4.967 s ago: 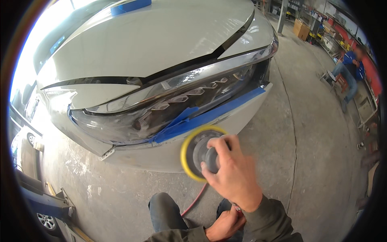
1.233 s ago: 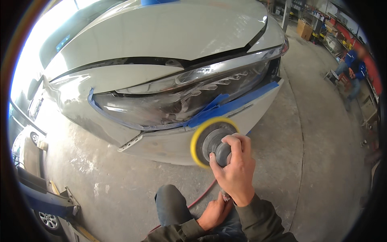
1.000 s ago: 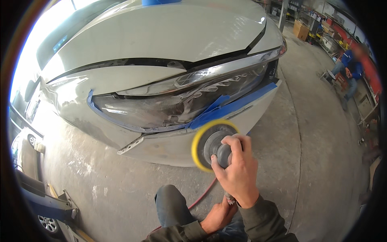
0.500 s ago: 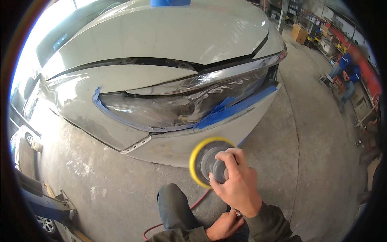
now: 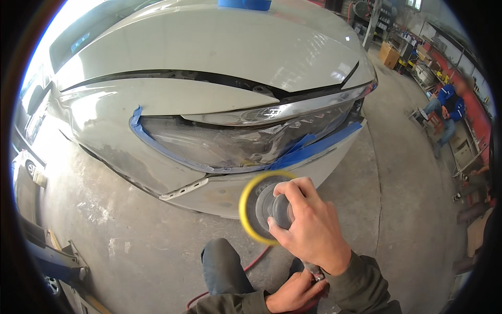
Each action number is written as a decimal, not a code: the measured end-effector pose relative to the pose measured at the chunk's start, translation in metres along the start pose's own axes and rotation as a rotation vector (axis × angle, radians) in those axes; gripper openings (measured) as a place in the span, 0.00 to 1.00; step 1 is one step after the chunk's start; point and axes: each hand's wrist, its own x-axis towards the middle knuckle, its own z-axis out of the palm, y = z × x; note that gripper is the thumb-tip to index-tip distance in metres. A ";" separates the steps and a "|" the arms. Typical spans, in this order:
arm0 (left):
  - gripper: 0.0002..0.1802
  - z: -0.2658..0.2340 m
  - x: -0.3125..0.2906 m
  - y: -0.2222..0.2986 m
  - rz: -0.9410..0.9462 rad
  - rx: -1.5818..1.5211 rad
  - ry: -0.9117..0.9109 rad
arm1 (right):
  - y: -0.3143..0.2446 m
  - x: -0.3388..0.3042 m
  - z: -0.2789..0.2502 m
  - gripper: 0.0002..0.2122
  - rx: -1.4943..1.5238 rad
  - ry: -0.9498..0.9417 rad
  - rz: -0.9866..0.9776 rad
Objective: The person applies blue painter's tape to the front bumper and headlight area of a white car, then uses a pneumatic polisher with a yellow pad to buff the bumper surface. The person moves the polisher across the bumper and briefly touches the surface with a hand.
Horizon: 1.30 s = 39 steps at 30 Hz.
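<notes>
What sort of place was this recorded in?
Most likely an auto body workshop: a pale car has blue tape along the edge of its headlight, the right hand grips a round, yellow-edged power tool, and the concrete floor is stained.

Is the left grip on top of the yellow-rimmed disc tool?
No, the right grip holds the top of the disc tool; the left grip is lower in the picture.

Your right hand (image 5: 312,227) and left hand (image 5: 294,294) are bare. Your right sleeve (image 5: 361,287) and left sleeve (image 5: 238,303) are long, dark olive and softly creased, ending near the wrists. Your trouser leg (image 5: 222,267) is faded blue, greyer over the rounded knee.
</notes>
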 end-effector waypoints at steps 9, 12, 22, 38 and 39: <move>0.10 -0.002 0.001 0.008 0.017 -0.056 0.005 | -0.006 0.009 -0.004 0.19 -0.025 -0.054 0.034; 0.10 -0.002 0.000 0.009 0.017 -0.071 0.002 | -0.009 0.007 -0.005 0.19 -0.041 -0.054 0.034; 0.10 -0.012 -0.011 0.010 0.016 -0.088 0.020 | -0.026 0.012 0.004 0.21 -0.034 -0.108 0.018; 0.11 -0.025 -0.029 0.014 0.030 -0.107 0.028 | -0.054 0.017 0.020 0.18 -0.067 -0.104 -0.033; 0.11 -0.025 -0.030 0.014 0.030 -0.109 0.022 | -0.056 0.017 0.020 0.18 -0.070 -0.103 -0.034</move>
